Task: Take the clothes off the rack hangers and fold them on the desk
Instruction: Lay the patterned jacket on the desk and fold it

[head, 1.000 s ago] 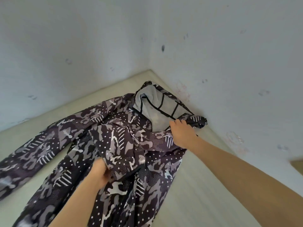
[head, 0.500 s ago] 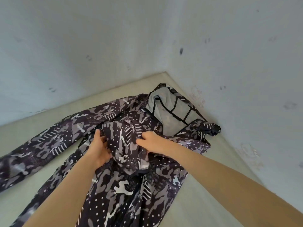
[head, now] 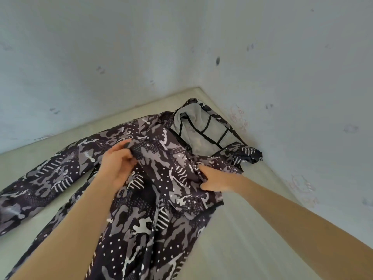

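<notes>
In the wall corner, pale desk [head: 232, 239], both hands' fingers [head: 129, 145] clenched on camouflage jacket [head: 161, 178].

One garment present: a hooded jacket [head: 153, 199] in dark camouflage print with grey patches, white dots and white striped panels. It lies spread on the pale tabletop [head: 232, 239], front side up, in the corner where two walls meet. The hood [head: 201, 130] lies open toward the corner, showing a light grey lining with black seam lines. One sleeve [head: 40, 178] extends flat toward the left. The chest fabric is bunched and raised off the tabletop.
</notes>
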`<state>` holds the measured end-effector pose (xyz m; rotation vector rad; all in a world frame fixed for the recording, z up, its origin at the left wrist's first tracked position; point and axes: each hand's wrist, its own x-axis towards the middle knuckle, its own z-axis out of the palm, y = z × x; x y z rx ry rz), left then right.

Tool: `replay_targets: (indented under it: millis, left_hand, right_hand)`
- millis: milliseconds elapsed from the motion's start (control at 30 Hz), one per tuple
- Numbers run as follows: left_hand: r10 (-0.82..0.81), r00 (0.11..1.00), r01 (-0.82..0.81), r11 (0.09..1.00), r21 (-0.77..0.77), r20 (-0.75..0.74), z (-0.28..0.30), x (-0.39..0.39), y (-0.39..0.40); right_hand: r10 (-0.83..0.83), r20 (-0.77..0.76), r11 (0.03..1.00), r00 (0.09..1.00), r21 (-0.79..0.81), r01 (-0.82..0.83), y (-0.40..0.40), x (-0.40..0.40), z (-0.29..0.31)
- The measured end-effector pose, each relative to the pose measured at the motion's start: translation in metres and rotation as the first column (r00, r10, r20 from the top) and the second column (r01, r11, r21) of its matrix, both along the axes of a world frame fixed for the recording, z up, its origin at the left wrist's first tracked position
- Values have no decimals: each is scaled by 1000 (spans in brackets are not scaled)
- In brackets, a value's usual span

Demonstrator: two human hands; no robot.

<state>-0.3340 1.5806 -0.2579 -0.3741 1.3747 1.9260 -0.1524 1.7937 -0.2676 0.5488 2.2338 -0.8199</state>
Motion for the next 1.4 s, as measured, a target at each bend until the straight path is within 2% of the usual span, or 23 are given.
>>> replay_targets:
  millis: [67, 133, 267, 367, 500, 600, 667, 733, 767, 867, 1000, 1133, 1200, 1267, 1400]
  left_hand:
    - [-50, 999, 50, 996, -74, -6, -2, -4, -9]
    - [-121, 991, 127, 984, -125, 59, -12, -7, -18]
    - [-83, 985, 122, 956, -268, 151, -34, -11, -21]
    - [-122, 981, 169, 922, -348, 152, -43, -14, -19]
    - [-166, 978, 204, 904, -375, 129, -42, -20, -14]
    - [-270, 961, 264, 854, -447, 53, -41, -26, -10]
    - [-344, 936, 249, 791, -559, -69, -40, -32, -6]
    - [-368, 909, 173, 762, -624, -197, -38, -37, 1]
    - [-373, 890, 130, 761, -636, -264, -37, -38, 5]
    - [-430, 812, 73, 744, -664, -393, -36, -39, 13]
    - [-423, 827, 115, 773, -624, -371, -37, -27, 15]
    - [-563, 764, 185, 659, -729, -315, -46, 28, -8]
    - [-597, 766, 264, 628, -732, -236, -56, 58, -24]
    - [-617, 766, 309, 602, -737, -182, -64, 83, -41]
    - [-728, 675, 413, 506, -757, -118, -66, 126, -64]
  right_hand:
    - [7, -11, 999, 1000, 40, -7, 2, -6, -3]
    - [70, -26, 989, 997, 135, -65, 5, -13, -5]
    - [2, -252, 928, 968, 360, 92, 13, -35, -8]
    - [74, -274, 884, 959, 464, 64, 12, -53, -18]
    - [26, -126, 937, 992, 348, 20, 10, -75, -29]
    - [0, -60, 986, 998, 168, 10, 16, -83, -36]
    - [1, -90, 995, 996, 96, 7, 21, -86, -36]
    - [-59, -173, 995, 983, 69, 72, 25, -90, -34]
    - [-82, -207, 992, 975, 78, 100, 26, -91, -33]
    - [-42, -252, 966, 967, 238, 104, 28, -84, -31]
    - [-69, -212, 919, 975, 368, 145, 40, -68, -40]
    - [-198, -222, 912, 955, 316, 262, 41, -56, -46]
    - [-65, -333, 859, 941, 462, 223, 29, -52, -44]
    - [188, -449, 783, 874, 606, 143, 11, -47, -38]
    - [525, -489, 755, 697, 646, -115, -36, -28, -31]
